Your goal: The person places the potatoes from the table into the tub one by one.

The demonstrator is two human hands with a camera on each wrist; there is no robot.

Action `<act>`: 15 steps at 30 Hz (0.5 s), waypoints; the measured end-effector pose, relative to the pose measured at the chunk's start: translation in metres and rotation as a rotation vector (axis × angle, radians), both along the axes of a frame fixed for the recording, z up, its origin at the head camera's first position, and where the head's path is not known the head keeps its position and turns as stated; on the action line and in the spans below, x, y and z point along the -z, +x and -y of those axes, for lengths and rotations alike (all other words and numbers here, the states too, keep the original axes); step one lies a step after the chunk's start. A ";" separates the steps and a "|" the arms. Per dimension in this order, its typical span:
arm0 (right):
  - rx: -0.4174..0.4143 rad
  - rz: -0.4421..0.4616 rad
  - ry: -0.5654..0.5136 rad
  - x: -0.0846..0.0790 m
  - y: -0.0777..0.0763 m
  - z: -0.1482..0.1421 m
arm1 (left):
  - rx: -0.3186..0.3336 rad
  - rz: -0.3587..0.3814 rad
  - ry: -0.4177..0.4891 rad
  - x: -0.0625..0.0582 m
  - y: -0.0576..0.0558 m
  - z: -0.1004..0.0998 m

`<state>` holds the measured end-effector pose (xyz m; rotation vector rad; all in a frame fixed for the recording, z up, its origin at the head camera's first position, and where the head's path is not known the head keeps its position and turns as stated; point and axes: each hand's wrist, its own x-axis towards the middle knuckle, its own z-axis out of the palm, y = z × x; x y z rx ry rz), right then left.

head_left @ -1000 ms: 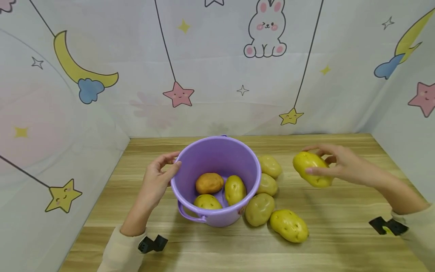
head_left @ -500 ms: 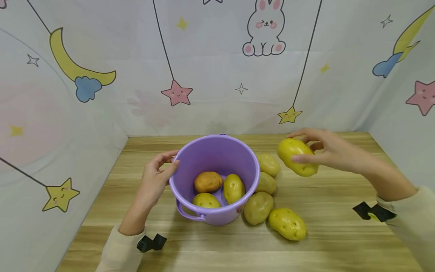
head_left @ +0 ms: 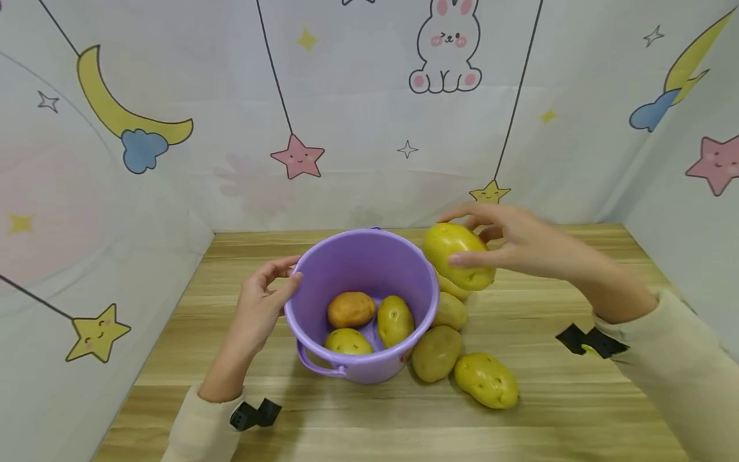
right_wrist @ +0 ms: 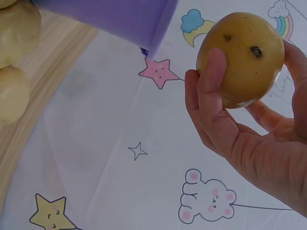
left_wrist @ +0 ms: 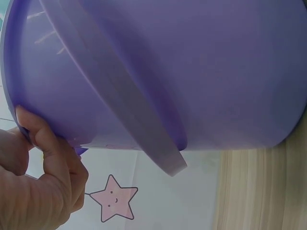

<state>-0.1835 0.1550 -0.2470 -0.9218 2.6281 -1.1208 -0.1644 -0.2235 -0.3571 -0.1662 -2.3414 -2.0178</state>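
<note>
A purple bucket stands on the wooden table, its mouth tipped toward the head camera. My left hand pinches its left rim between thumb and fingers; the left wrist view shows the fingers bent over the rim beside the hanging handle. Inside lie a brownish potato and two yellow potatoes, one at the right and one at the front. My right hand grips a large yellow potato in the air, just right of the bucket's rim. Dark spots mark its end.
Against the bucket's right side sit pale potatoes, one at the middle and one nearer, with another partly hidden behind the held potato. A yellow potato lies at the front right. A patterned white cloth hangs behind the table.
My right hand has carried the yellow potato left and upward, from the table's right side to beside the bucket's rim. The left hand keeps its hold on the bucket.
</note>
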 end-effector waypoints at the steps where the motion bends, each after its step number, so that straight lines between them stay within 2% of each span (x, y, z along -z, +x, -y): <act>1: -0.020 -0.006 -0.007 0.000 -0.001 0.003 | -0.001 -0.002 -0.002 0.000 0.000 0.000; 5: -0.069 -0.021 -0.016 0.001 -0.005 0.013 | 0.001 0.002 0.002 0.001 0.000 0.001; 10: -0.054 0.028 -0.022 0.000 -0.003 0.023 | 0.002 -0.012 -0.005 0.000 0.000 0.000; 15: -0.088 0.039 -0.057 0.002 -0.004 0.037 | 0.001 -0.024 -0.019 0.000 0.000 -0.001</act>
